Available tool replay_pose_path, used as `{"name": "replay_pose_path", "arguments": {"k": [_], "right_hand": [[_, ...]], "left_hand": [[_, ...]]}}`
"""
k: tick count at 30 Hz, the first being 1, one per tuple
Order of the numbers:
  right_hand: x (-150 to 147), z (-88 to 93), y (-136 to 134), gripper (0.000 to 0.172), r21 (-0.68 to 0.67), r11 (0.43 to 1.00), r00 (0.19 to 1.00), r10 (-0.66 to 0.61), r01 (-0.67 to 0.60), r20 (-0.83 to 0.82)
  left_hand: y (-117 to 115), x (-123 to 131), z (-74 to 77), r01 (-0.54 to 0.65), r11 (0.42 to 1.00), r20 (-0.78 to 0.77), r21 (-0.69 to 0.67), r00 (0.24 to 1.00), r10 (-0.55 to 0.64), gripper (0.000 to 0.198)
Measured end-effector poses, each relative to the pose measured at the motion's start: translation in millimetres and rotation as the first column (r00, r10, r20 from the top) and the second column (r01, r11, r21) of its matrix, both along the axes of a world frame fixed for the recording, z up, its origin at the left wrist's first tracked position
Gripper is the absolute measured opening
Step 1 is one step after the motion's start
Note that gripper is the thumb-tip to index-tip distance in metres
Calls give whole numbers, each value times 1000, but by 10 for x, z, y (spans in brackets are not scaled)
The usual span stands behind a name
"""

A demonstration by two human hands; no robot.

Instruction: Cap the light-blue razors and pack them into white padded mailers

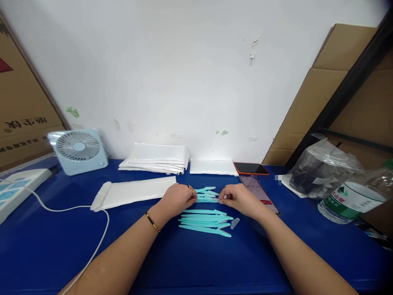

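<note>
Several teal eyebrow razors (204, 219) lie side by side on the blue table (196, 258), blades toward the right. A second group of teal razors (205, 190) lies just beyond, between my hands. My left hand (179, 198) is closed, its fingertips pinching the handle of the nearest razor in that group. At the blade end, my right hand (239, 197) is closed in a pinch on a small whitish clear blade cap (225, 197), mostly covered by the fingers. A loose clear cap (235, 223) rests right of the front razors.
White padded mailers (156, 157) are stacked by the wall, with one mailer (135, 191) nearer and another (211, 166) beside the stack. Two phones (251, 168) lie at right, a bottle (346, 203) and bagged item (319, 168) farther right. A fan (80, 149) and white cable (73, 208) are left.
</note>
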State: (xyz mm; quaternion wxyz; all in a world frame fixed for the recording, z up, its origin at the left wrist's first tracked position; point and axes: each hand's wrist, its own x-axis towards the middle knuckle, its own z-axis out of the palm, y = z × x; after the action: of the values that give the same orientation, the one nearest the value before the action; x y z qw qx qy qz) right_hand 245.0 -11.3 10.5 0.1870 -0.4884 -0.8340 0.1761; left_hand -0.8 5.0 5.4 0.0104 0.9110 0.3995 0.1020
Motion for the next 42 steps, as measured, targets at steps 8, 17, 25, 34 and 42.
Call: {"name": "replay_pose_path", "arguments": {"k": [8, 17, 25, 34, 42], "right_hand": [[101, -4, 17, 11, -31, 1000, 999, 2, 0, 51], [-89, -14, 48, 13, 43, 999, 999, -27, 28, -33], [289, 159, -104, 27, -358, 918, 979, 199, -173, 38], [335, 84, -49, 15, -327, 943, 970, 140, -70, 198], [235, 65, -66, 5, -204, 978, 997, 51, -38, 57]], "left_hand": [[-17, -13, 27, -14, 1000, -17, -11, 1000, 14, 21], [-17, 37, 7, -50, 999, 54, -19, 997, 51, 17], [-117, 71, 38, 84, 967, 136, -242, 989, -52, 18], [-71, 34, -5, -32, 987, 74, -155, 996, 44, 9], [-69, 15, -44, -93, 956, 167, -277, 975, 143, 12]]}}
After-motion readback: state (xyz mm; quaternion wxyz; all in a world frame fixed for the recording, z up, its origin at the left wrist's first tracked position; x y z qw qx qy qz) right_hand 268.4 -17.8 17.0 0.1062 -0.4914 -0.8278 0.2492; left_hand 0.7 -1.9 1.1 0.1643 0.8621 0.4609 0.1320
